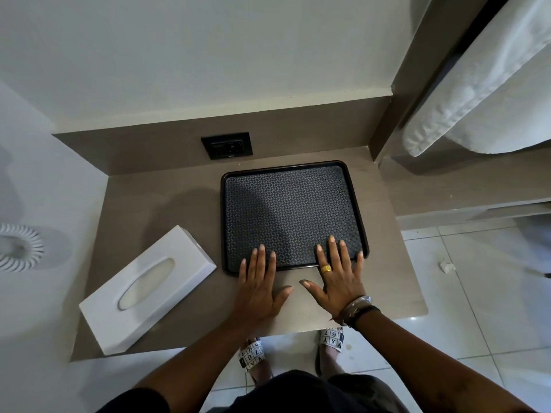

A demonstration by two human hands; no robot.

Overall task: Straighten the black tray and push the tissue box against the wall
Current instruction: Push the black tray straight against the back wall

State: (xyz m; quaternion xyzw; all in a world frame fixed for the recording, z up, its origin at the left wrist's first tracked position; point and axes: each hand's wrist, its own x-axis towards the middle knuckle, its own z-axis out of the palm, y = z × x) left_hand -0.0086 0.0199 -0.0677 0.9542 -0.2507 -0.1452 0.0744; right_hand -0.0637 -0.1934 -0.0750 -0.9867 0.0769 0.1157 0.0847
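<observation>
Grey counter (167,204), angled tissue box (147,289), wall socket (227,145)

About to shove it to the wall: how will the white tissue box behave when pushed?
The tissue box looks hard-shelled and flat-bottomed, so it should slide rather than tip on the smooth counter. It lies angled, so an off-centre push would probably swivel it.
</observation>
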